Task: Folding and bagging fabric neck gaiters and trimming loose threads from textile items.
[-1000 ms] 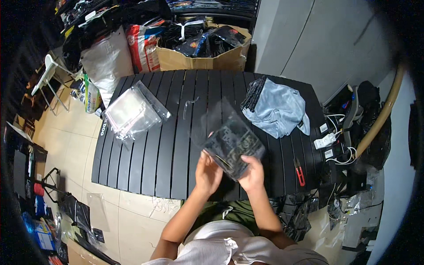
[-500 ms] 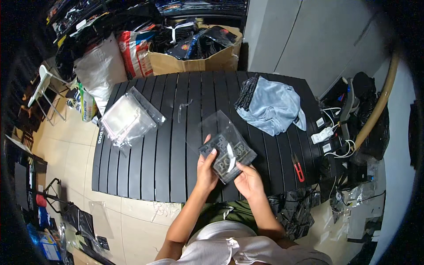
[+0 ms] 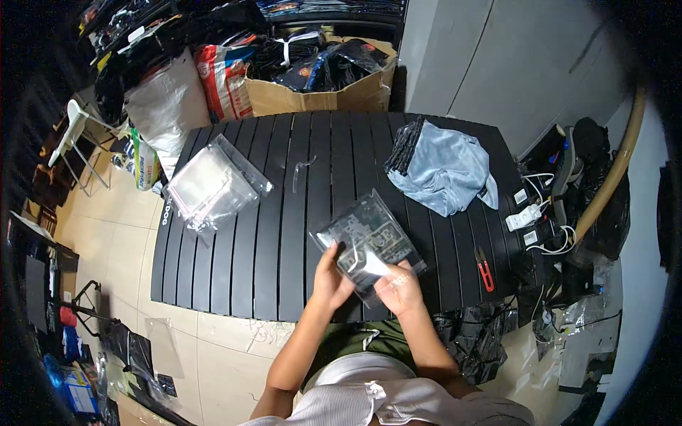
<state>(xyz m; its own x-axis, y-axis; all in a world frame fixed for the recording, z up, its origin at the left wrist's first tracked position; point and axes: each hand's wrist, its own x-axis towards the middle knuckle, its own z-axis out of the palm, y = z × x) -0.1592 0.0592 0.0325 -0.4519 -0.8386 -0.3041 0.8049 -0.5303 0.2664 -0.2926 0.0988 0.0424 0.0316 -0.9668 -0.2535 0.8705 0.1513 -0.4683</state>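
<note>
Over the near part of the black slatted table I hold a clear plastic bag. Inside it lies a flat, dark folded fabric piece with a grey-green printed pattern. My left hand grips the bag's left side, thumb on top and fingers partly hidden beneath. On the near right side, my right hand pinches the bag, its fingers partly covered by shiny film. Glare hides some of the print.
Clear plastic bags are stacked at the table's left. A light blue garment lies crumpled at the far right, with red-handled thread snips nearer. A cardboard box of packed items stands beyond the table. White plugs and cables sit beside its right edge.
The dark fabric piece now sits toward the far end of the bag, where only clear film showed before. Loose film now covers the near end, around my right hand.
</note>
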